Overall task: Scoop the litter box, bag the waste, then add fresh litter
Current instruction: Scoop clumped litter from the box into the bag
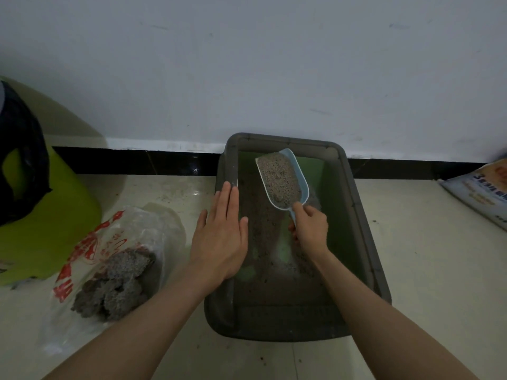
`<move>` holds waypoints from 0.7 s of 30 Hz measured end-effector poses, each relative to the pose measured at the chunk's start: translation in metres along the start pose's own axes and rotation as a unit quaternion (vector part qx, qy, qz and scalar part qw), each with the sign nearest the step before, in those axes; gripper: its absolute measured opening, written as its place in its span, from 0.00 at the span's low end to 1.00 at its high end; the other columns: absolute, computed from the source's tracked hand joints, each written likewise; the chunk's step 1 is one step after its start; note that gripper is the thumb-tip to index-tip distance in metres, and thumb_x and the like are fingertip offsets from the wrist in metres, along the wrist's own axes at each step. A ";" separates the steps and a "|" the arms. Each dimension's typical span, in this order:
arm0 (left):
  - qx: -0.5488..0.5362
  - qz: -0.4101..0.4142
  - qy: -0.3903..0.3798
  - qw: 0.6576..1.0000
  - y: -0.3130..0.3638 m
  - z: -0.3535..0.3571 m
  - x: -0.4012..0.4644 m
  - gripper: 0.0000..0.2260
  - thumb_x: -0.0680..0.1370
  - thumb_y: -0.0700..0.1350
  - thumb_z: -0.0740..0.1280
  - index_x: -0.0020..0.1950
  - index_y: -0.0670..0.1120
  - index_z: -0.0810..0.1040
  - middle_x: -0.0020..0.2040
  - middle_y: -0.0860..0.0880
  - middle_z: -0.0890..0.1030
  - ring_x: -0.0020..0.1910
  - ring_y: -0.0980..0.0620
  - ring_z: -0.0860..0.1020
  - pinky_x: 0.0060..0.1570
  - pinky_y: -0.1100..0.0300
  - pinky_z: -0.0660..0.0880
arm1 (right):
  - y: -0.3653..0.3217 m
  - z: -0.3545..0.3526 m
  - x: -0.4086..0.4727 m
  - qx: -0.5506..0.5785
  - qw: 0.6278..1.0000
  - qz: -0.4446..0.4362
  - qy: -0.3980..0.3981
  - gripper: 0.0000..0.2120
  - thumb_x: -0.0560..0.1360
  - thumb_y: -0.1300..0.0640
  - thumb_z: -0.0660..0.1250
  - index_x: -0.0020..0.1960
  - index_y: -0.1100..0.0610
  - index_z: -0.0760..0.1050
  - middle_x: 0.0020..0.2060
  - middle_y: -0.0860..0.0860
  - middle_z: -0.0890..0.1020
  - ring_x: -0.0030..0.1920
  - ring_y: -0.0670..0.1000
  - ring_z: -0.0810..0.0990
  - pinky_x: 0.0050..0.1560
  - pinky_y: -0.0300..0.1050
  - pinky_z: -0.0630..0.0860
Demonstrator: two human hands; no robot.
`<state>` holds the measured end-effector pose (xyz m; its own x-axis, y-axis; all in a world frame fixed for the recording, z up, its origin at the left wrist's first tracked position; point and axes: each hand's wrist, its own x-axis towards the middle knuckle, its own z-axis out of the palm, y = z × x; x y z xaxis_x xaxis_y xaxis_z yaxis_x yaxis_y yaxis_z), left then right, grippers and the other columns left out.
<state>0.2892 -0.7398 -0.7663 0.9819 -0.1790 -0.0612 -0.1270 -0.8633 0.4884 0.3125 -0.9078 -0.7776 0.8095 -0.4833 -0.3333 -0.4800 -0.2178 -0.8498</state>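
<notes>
Our forearms reach in from the bottom edge toward the box (365, 226), which sits on the floor against the wall, a thin patchy layer of litter (263, 242) across its green bottom. Left of it lies the bag (115, 259), already holding grey clumps. Our left hand (222, 237) lies flat, fingers straight, on the box's left rim, steadying it. Our right hand (311, 229) grips the handle of the scoop (282, 182), whose heaped bowl points up and away from the grip, over the box's far end. We should keep it level, lift slowly and cross low to the bag without spilling.
</notes>
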 end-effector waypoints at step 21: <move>-0.005 0.007 -0.002 1.000 0.001 0.000 0.000 0.26 0.82 0.51 0.45 0.76 0.47 0.38 0.76 0.50 0.38 0.76 0.52 0.46 0.74 0.50 0.51 | -0.014 -0.050 0.000 -0.350 0.919 -0.176 0.045 0.10 0.76 0.51 0.61 0.42 0.56 0.75 0.34 0.53 0.79 0.34 0.51 0.77 0.34 0.39 0.70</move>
<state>0.2886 -0.7406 -0.7661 0.9796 -0.1924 -0.0575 -0.1387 -0.8556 0.4987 0.3024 -0.9474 -0.7458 0.9398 -0.3407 -0.0260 -0.3199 -0.8508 -0.4168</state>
